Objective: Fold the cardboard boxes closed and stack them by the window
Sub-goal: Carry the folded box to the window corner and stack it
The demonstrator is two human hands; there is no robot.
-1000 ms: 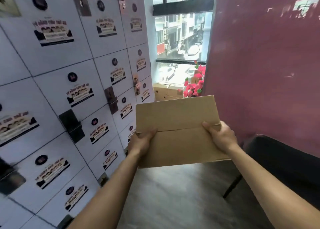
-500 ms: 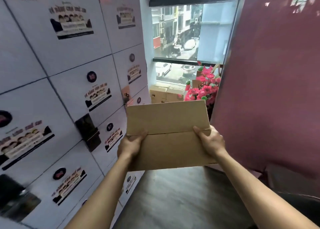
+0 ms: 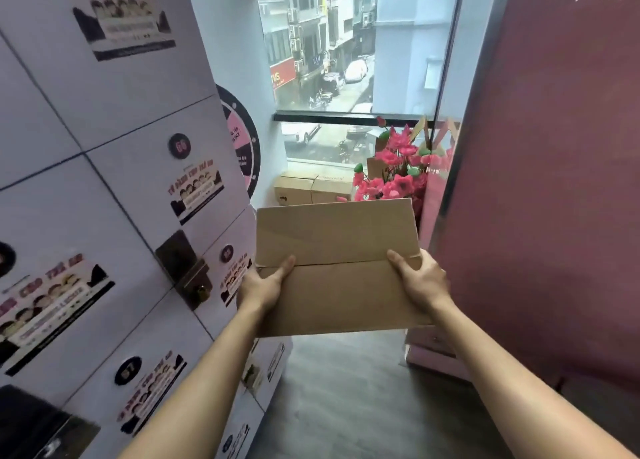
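Observation:
I hold a closed brown cardboard box (image 3: 337, 268) out in front of me at chest height, its top flaps folded shut with a seam across the middle. My left hand (image 3: 263, 285) grips its left edge, thumb on top. My right hand (image 3: 420, 280) grips the right edge the same way. Ahead on the floor under the window (image 3: 349, 53) sit other closed cardboard boxes (image 3: 311, 188), side by side; the held box hides their lower part.
A wall of white lockers (image 3: 104, 216) with stickers runs along my left. A dark red partition (image 3: 554, 181) stands on the right. Pink artificial flowers (image 3: 398, 174) stand by the window's right side. Grey floor (image 3: 346, 406) lies below.
I have walked forward along the lockers toward the window; the boxes and flowers there look larger and nearer. Both hands keep the same grip on the box.

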